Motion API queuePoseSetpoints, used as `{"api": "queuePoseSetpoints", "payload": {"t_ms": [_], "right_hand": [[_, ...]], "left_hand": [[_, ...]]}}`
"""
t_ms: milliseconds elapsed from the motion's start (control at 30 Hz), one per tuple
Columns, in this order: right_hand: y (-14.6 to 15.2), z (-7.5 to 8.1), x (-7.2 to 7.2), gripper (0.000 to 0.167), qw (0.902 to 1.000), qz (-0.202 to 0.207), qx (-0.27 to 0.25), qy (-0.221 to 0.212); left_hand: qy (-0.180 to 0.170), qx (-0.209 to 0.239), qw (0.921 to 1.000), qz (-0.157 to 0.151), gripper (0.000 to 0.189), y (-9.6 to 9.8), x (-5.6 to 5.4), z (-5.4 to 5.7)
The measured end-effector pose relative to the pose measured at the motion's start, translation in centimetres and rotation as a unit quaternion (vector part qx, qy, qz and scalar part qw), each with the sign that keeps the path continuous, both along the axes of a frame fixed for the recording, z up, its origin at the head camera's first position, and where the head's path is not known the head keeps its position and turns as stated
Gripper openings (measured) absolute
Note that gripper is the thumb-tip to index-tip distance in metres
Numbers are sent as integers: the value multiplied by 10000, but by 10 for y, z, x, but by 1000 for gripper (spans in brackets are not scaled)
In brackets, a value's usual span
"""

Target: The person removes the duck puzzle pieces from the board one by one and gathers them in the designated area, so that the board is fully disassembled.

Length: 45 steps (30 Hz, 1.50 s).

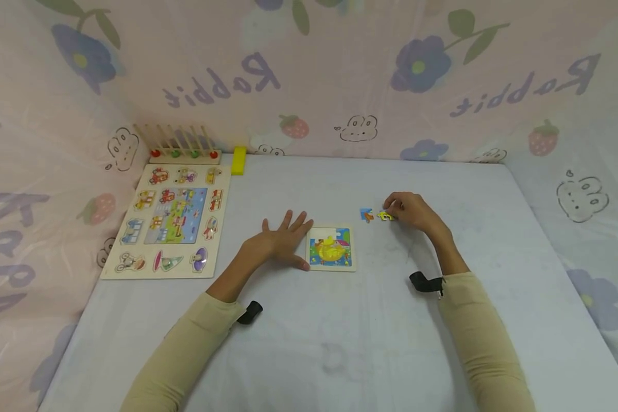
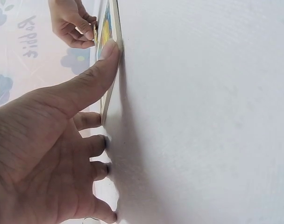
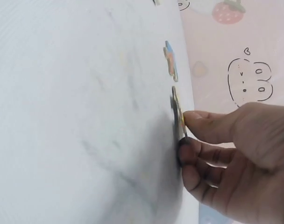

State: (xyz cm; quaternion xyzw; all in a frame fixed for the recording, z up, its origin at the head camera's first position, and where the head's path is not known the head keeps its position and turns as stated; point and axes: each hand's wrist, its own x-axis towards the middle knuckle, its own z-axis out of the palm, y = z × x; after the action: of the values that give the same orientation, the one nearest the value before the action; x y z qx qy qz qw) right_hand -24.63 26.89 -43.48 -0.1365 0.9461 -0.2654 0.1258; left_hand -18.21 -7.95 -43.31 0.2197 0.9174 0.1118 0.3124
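Note:
A small square jigsaw puzzle (image 1: 332,249) with a yellow duck picture lies in its pale wooden frame at mid-table. My left hand (image 1: 280,243) rests with fingers spread at the frame's left edge, the thumb (image 2: 108,51) touching its near corner. To the right, my right hand (image 1: 411,210) pinches a yellow puzzle piece (image 1: 385,216) between thumb and fingers, tilted just off the table in the right wrist view. Beside it lies a blue and orange puzzle piece (image 1: 366,215), flat on the cloth. Part of the held piece is hidden by the fingers.
At the left lies a large wooden peg board (image 1: 221,229) with several picture pieces. Behind it stands a rack of upright sticks (image 1: 185,158) with red and green beads, next to a yellow block (image 1: 238,161). Patterned curtains (image 1: 309,74) border the table.

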Motion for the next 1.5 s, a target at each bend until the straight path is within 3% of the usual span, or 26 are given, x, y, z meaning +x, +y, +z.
{"api": "queuePoseSetpoints", "payload": {"t_ms": [133,367,833,1500], "right_hand": [[-2,3,0,22,9998,-31,187,-6],[-8,9,-2,33,9982,455,373,-61],[-14,9,-3,32,9982,311,490,-122],[-27,28,11,32,9973,418,598,130]], "left_hand": [[8,19,10000,-30,113,1,0,0],[12,-68,10000,6,113,1,0,1],[2,14,10000,29,112,-2,1,2],[81,343,9992,212,118,-3,4,3]]}}
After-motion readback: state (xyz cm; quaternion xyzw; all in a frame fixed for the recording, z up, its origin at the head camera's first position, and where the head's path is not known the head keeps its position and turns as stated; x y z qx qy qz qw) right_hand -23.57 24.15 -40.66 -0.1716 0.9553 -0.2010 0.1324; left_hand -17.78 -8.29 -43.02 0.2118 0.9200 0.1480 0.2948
